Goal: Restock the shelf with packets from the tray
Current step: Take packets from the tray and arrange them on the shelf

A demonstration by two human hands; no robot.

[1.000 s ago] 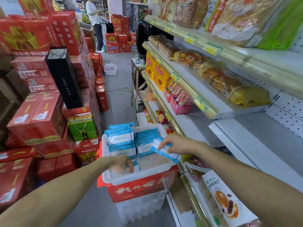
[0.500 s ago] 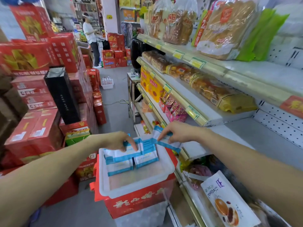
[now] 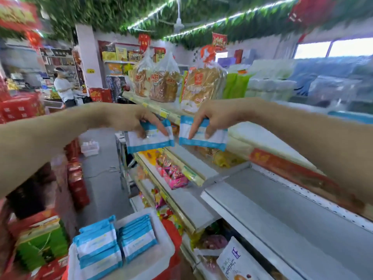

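Two flat packets were up in the air in front of the shelving, one in each hand and just beside each other without touching. The left packet hung from the left hand, whose fingers and thumb were curled over its upper edge. The right packet was pinched near its top by the right hand, fingers spread down its face. Held by the top like this, both pouches hung with their faces outward, probably so that they could be set down in a row without being turned.

Each packet was a soft, thin pouch, white across the middle with a blue band along the top and bottom. Its print was too blurred to read.

Well below them, the white tray held more of the same packets in two stacks, so much of the restocking looked undone. To the right, the bare grey shelf seemed the likeliest place for them, though which shelf was meant could not be told. Behind the hands, bagged bread loaves stood on the top shelf, and pink snack packs lay on a middle one.
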